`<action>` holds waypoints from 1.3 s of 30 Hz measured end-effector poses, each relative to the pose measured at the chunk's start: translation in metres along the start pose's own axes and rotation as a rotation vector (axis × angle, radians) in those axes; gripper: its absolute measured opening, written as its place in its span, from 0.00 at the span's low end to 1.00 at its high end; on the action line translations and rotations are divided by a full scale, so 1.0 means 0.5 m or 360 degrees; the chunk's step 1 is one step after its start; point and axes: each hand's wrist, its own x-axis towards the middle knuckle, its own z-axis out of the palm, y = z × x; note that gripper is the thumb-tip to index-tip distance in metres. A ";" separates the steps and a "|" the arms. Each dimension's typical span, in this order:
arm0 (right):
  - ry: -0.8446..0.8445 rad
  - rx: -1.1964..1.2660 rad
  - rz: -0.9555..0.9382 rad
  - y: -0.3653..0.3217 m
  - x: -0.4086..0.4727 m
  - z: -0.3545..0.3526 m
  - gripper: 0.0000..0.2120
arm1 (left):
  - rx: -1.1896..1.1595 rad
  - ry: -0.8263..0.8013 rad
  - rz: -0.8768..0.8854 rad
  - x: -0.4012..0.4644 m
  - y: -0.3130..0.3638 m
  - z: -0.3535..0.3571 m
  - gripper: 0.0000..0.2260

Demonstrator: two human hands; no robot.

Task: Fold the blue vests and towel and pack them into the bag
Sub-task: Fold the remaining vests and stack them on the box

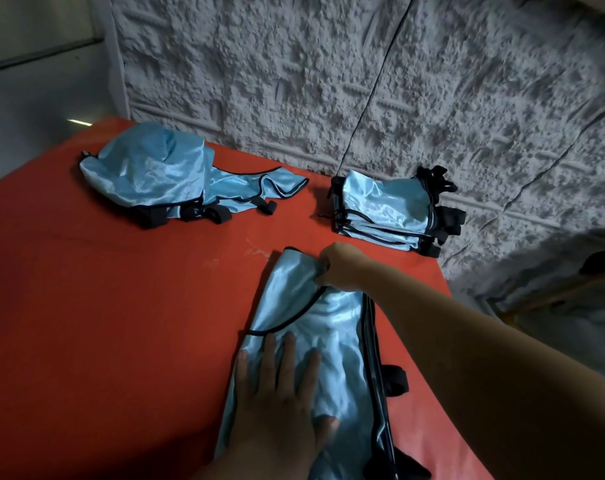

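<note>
A shiny blue vest lies lengthwise on the red table. The left hand presses it flat with straight fingers; the right hand pinches its far end. Beyond sit a folded vest stack and an unfolded pile.

Dim, soft light, perhaps from the left; satin glare, wide-angle bending and blur at edges.
</note>
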 end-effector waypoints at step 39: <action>0.0179 0.0169 -0.0073 0.004 0.028 0.019 0.03 | 0.0013 0.0041 0.0064 -0.004 0.001 -0.002 0.38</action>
